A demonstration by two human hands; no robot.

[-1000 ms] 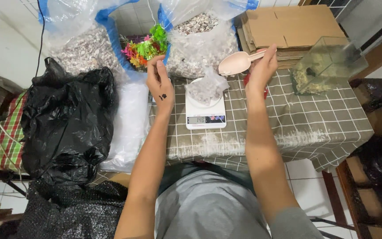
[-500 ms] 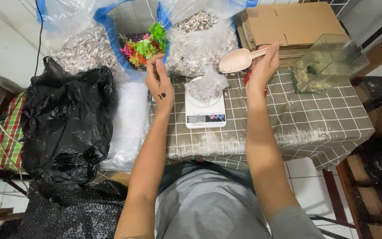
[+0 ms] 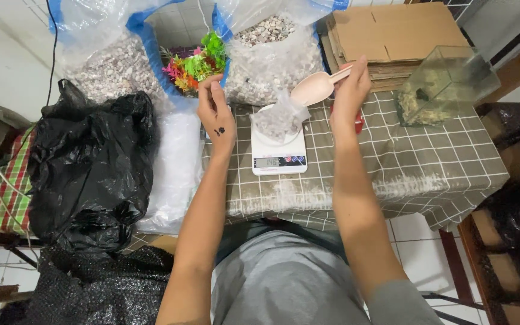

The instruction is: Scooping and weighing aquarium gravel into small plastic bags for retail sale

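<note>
Presently the right hand [image 3: 349, 90], fingers gripping the pink scoop [image 3: 313, 89] over the small gravel bag [image 3: 278, 117] on the scale [image 3: 278, 150], is placed to tip into it, while the left hand [image 3: 216, 114], fingers loosely curled and holding nothing, hovers beside it.

Carrying everything: a small table under a grey checked tablecloth [image 3: 446, 174], right of centre. Sitting directly on it: a white kitchen scale [image 3: 278, 153] at centre, a glass tank [image 3: 446, 84] at upper right, flattened cardboard boxes [image 3: 392, 36] behind it.

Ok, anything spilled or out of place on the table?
Yes: pale grit or dust is scattered across the checked cloth right of the scale, more near the front edge. The small bag sits upright on the scale.
</note>
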